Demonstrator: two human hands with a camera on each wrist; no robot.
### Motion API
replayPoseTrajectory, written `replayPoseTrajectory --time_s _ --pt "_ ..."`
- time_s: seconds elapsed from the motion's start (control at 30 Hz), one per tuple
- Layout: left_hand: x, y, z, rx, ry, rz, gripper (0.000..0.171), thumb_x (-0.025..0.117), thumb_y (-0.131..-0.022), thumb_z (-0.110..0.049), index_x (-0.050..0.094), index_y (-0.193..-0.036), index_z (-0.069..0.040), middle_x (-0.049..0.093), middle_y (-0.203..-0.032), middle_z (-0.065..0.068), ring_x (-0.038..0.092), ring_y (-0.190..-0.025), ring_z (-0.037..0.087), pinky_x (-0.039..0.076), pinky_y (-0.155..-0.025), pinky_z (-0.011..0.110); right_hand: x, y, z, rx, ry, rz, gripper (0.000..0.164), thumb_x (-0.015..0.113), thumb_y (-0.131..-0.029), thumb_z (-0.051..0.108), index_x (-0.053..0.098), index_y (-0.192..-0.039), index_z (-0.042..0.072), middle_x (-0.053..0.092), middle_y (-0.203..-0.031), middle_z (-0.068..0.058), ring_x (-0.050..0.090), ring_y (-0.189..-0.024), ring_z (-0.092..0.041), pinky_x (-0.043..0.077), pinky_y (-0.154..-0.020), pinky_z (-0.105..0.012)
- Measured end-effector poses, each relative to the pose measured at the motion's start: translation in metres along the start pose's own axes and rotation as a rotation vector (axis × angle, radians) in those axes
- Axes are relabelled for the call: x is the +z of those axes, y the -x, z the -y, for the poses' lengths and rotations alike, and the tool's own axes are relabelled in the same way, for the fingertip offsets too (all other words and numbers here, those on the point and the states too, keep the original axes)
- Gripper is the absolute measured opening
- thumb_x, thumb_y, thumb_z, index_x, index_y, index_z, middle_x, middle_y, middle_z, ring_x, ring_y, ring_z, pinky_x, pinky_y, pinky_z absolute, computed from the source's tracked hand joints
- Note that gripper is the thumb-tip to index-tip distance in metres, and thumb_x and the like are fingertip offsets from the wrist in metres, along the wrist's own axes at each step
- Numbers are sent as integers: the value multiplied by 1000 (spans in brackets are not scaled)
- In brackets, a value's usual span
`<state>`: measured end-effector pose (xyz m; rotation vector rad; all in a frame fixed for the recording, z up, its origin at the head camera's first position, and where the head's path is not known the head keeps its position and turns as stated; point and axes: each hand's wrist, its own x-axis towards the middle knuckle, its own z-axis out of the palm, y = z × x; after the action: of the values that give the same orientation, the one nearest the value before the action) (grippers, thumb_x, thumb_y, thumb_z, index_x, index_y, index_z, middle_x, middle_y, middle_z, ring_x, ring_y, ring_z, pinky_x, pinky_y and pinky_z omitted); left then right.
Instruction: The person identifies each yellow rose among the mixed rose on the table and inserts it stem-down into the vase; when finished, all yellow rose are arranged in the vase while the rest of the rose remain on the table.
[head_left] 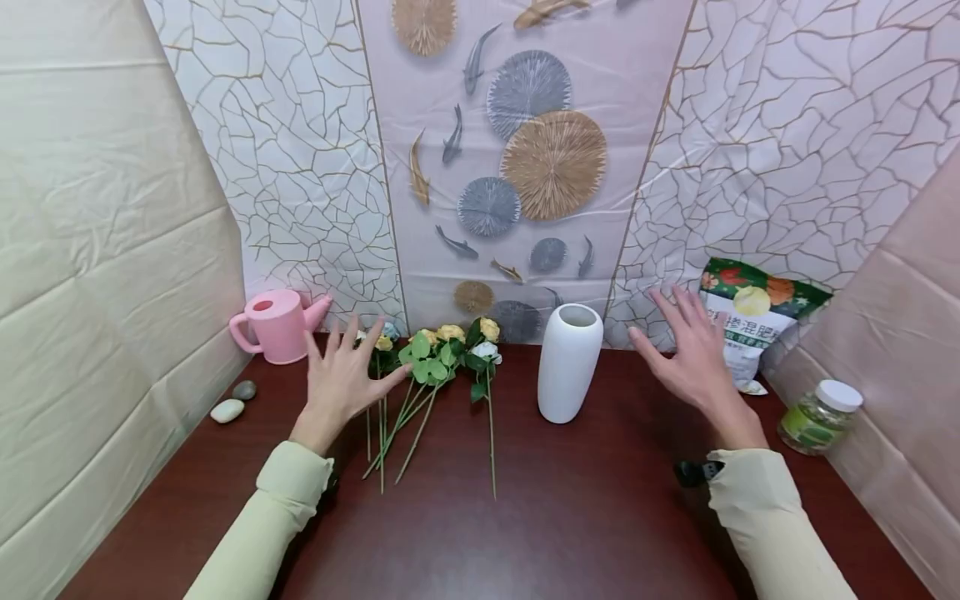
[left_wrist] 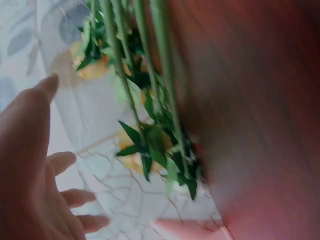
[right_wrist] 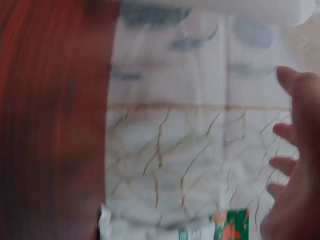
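Note:
My left hand (head_left: 341, 379) is held over the table with its fingers spread, above the left end of a row of artificial flowers (head_left: 435, 358). In the left wrist view several green stems (left_wrist: 167, 75) and yellow blooms (left_wrist: 132, 155) show beside the hand (left_wrist: 30, 165). My right hand (head_left: 697, 358), also spread and holding nothing, hovers between a white vase (head_left: 570, 362) and a green and white printed bag (head_left: 757, 321). The vase stands upright. A white flower (head_left: 487, 354) on a single long stem lies at the right of the row.
At the back left stands a pink watering can (head_left: 281, 329), with a white stone (head_left: 227, 410) and a grey stone (head_left: 244, 390) in front of it. A white-lidded jar (head_left: 819, 417) is at the far right. Patterned cloth (head_left: 307, 167) closes off the table's back.

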<state>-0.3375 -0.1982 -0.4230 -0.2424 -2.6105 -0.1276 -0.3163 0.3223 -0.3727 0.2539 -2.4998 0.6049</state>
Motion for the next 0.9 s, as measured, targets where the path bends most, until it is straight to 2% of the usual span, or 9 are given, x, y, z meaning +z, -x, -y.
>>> replayPoseTrajectory --time_s 0.07,0.13,0.17,0.27,0.37,0.5,0.67,0.83,0.9 --pt "-2 -1 -10 32 59 -8 91 55 -84 -80 32 -158 -32 38 -160 17 33 -148 42 8 -122 69 2 -1 14 -28 -211 -4 64 60 -98 46 36 -156 32 31 -165 -7 24 -154 -34 12 -122 -67" --pt "-4 -1 -20 72 140 -27 83 62 -86 -70 44 -152 -24 46 -154 18 43 -142 42 26 -119 64 6 0 28 -20 -411 26 59 60 -100 39 36 -155 35 39 -161 -5 38 -148 -32 29 -118 -61" --pt "-3 0 -26 89 184 -34 77 65 -87 -65 50 -148 -20 51 -150 19 48 -138 42 35 -115 62 9 1 35 -8 -492 50 59 59 -101 38 35 -155 35 41 -159 -5 41 -146 -32 35 -116 -59" --pt "0 4 -40 117 333 -18 57 73 -89 -48 64 -131 -10 64 -133 18 61 -123 37 51 -100 54 22 6 51 21 -670 108 63 59 -102 32 30 -157 28 40 -159 -8 44 -143 -32 38 -115 -56" --pt "4 8 -52 97 467 69 40 76 -90 -35 70 -117 -7 74 -108 12 70 -99 27 58 -85 43 35 13 61 47 -721 144 72 65 -99 31 26 -159 21 41 -157 -10 47 -140 -32 41 -114 -54" --pt "10 12 -60 17 569 209 29 78 -89 -29 74 -106 -6 76 -85 2 70 -76 12 59 -71 32 50 22 65 78 -673 155 76 73 -93 36 32 -155 25 53 -146 -6 57 -127 -25 48 -105 -45" --pt "11 17 -61 -67 622 316 24 83 -84 -29 78 -98 -9 76 -78 -3 70 -70 7 59 -66 28 48 29 76 66 -661 135 76 76 -91 34 35 -153 21 56 -141 -6 60 -122 -24 51 -101 -41" --pt "10 20 -59 -109 701 433 17 82 -85 -26 78 -93 -11 74 -73 -3 68 -61 10 56 -55 27 35 31 91 54 -681 143 75 76 -91 29 36 -152 13 58 -137 -10 60 -122 -24 51 -102 -46" --pt "9 21 -59 -115 720 452 14 81 -86 -24 77 -92 -12 75 -74 -4 68 -60 10 55 -55 27 33 31 94 53 -682 143 73 75 -92 28 36 -151 11 59 -136 -11 60 -121 -25 50 -102 -48"
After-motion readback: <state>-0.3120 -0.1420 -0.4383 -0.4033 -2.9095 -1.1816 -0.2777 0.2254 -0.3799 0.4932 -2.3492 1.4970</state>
